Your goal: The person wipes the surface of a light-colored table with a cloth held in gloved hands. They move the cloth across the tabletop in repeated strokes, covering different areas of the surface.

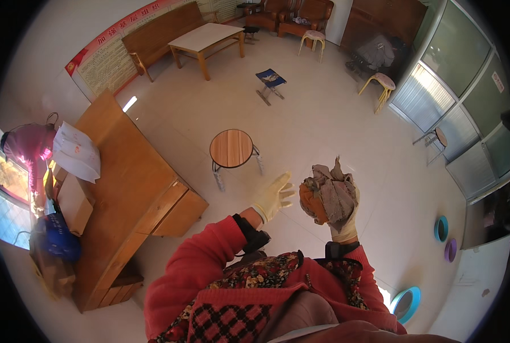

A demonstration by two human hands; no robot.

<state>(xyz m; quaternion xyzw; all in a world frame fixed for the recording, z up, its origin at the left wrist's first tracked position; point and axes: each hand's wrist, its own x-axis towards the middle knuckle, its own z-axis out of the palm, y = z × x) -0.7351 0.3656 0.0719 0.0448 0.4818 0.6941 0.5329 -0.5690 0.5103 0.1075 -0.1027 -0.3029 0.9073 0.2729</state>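
My right hand [346,228], in a pale rubber glove, grips a bunched-up rag [336,194], greyish-brown with an orange-brown patch on its left side. The rag hides most of that hand's fingers. To the left of it, my left hand [273,198] wears a matching pale yellow glove. Its fingers are spread and hold nothing. A gap separates it from the rag. Beyond the left hand stands a round stool [231,148] with a striped wood top and metal legs.
On my left is a wooden desk [123,166] with a white bag [77,151] on it. A blue folding stool [271,78] stands farther off, before a low table [206,38] and wooden bench [162,37]. At right, basins [441,228] lie near glass-panelled doors [458,51].
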